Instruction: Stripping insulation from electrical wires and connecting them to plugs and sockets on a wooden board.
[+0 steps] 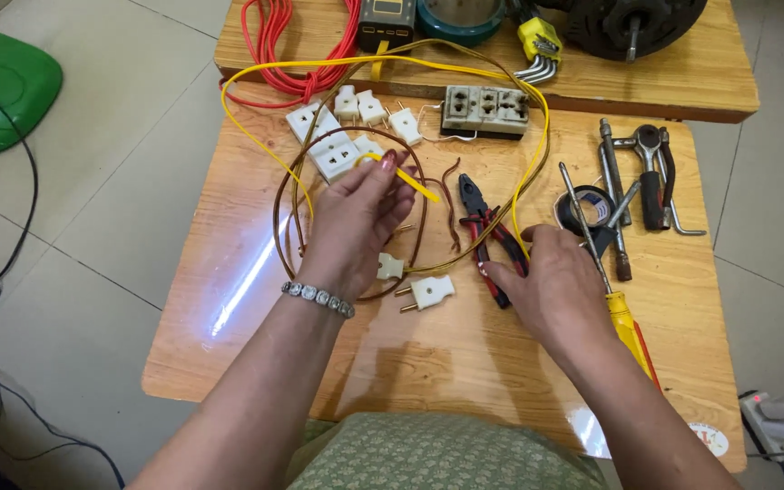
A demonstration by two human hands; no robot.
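My left hand (354, 218) pinches the end of a yellow wire (410, 181) above the wooden table (256, 299); the wire loops round the back of the table. A brown wire (294, 204) coils under that hand. My right hand (551, 281) rests on the red and black handles of the pliers (483, 213), fingers closing round them. A white two-pin plug (428, 292) lies between my hands, and a smaller white plug part (389, 266) sits beside my left wrist.
White sockets (333, 150) and a grey multi-socket block (485, 109) lie at the back. A yellow-handled screwdriver (614, 290), black tape roll (592, 207) and wrenches (651, 177) sit right. Red cable (297, 45) and hex keys (537, 50) lie on the far bench.
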